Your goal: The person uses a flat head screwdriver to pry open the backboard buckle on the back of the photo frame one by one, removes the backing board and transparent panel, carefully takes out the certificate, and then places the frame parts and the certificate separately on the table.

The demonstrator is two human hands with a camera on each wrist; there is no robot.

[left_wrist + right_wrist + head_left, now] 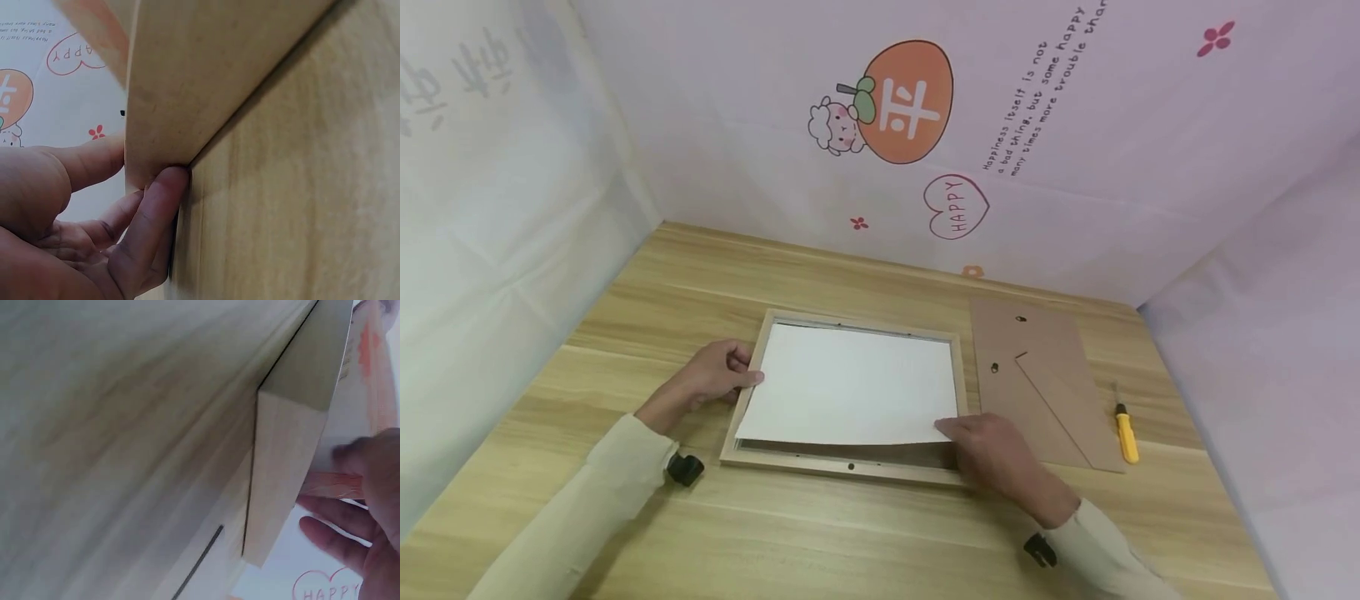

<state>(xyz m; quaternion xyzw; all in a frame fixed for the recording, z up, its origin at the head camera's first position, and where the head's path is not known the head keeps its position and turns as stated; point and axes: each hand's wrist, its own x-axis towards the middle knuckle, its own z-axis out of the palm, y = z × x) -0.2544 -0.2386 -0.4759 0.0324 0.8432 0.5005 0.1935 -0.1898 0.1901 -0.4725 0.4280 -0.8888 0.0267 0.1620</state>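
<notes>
A light wooden picture frame [850,468] lies on the table with a white sheet [850,383] inside its border. The sheet's near edge is raised, and a dark gap shows below it. My left hand [718,372] grips the frame's left side. In the left wrist view, the thumb [100,164] is over the frame's edge and the fingertips [164,194] press its outer side by the tabletop. My right hand [996,454] pinches the sheet's near right corner, thumb on top. In the right wrist view that hand [375,506] is beside the frame's corner [284,444].
Right of the frame lies a brown backing board [1045,392] with a stand flap and small metal fittings. A yellow-handled screwdriver [1126,433] sits at the board's right. Printed cloth walls [760,150] rise behind and beside the wooden table [775,533].
</notes>
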